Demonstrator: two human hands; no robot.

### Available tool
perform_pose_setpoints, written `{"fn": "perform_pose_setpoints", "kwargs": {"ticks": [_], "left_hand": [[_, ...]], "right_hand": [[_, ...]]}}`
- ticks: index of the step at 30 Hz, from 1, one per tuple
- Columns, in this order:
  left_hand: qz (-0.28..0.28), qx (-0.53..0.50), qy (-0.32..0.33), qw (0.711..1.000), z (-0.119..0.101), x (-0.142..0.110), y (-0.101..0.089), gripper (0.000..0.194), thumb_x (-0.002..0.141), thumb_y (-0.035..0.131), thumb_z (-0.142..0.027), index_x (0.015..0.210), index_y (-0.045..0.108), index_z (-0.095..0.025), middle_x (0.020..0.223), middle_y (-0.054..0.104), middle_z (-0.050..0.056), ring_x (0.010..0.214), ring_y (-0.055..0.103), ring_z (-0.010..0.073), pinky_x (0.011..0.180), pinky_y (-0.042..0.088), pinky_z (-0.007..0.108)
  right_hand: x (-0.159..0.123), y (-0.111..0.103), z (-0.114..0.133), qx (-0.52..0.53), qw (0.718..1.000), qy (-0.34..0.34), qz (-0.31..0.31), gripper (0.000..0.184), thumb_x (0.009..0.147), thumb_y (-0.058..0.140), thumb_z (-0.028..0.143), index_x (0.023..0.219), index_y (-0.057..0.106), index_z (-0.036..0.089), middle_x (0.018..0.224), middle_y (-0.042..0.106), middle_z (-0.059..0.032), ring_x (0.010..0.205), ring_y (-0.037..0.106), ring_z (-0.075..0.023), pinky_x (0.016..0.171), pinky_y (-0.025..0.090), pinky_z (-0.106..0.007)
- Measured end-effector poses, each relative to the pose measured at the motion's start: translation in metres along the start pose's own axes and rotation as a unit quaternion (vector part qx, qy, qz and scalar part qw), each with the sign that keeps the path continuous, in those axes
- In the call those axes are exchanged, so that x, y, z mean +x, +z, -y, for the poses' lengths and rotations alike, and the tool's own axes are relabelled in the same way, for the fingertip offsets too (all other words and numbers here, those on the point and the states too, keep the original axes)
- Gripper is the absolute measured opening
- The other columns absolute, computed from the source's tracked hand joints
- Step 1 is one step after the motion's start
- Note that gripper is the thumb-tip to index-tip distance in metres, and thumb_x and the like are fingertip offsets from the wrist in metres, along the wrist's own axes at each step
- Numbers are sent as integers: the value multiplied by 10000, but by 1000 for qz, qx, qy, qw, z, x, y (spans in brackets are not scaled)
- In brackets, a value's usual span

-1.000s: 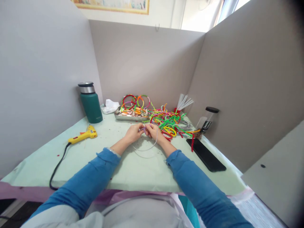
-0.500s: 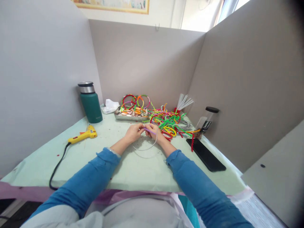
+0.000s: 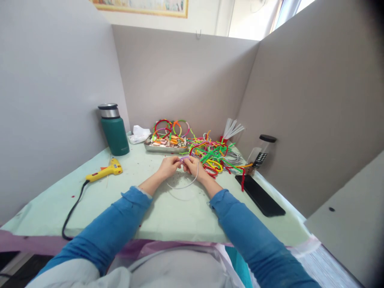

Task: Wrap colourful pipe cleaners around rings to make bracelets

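Note:
Over the middle of the table, my left hand [image 3: 169, 166] and my right hand [image 3: 193, 167] nearly meet, fingertips pinched. A purple pipe cleaner [image 3: 185, 158] runs between them, its ends hidden in my fingers. From my right hand a thin pale wire [image 3: 187, 186] curves down in a wide open loop toward my left wrist. The pinched part of the wire is hidden by my fingers, so I cannot tell how far the purple piece is wound round it.
Behind my hands lie a metal tray [image 3: 163, 150] of small pieces, several coloured rings [image 3: 181, 121] and a tangle of pipe cleaners [image 3: 214, 151]. At left are a yellow glue gun [image 3: 105, 171] and green bottle [image 3: 115, 134]; at right, a black phone [image 3: 261, 196] and clear bottle [image 3: 261, 154].
The purple pipe cleaner, which stuck out across my right palm, now shows bent between my fingertips. Both hands stay in nearly the same place, and the wire loop has shifted slightly.

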State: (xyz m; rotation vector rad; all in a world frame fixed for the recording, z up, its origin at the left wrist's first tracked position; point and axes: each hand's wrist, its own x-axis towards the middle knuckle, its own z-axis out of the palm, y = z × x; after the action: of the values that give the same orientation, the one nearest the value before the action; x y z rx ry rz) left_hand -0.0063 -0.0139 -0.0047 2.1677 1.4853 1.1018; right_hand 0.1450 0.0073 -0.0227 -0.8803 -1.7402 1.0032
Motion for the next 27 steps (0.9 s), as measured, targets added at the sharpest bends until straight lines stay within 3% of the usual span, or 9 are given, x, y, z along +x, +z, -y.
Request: {"fn": "perform_pose_setpoints", "kwargs": {"ticks": [14,27], "left_hand": [[53,-154,-97,982,-2,-1,1,243,766,525,-347,632,560,-148,379,407,-64,366,355,74,419,256,205],[64,-250,-162,952,-14,-7,-3,265,798,543,-327,608,525,-144,359,399,-66,290,299,47,352,194,193]], "right_hand": [[0,0,-1,-6,1000,1,4,398,808,459,522,659,519,159,456,505,31,368,395,-68,382,291,-196],[0,0,-3,-13,1000,-5,0,377,817,453,513,681,521,168,462,500,32,360,373,-72,372,272,-205]]}}
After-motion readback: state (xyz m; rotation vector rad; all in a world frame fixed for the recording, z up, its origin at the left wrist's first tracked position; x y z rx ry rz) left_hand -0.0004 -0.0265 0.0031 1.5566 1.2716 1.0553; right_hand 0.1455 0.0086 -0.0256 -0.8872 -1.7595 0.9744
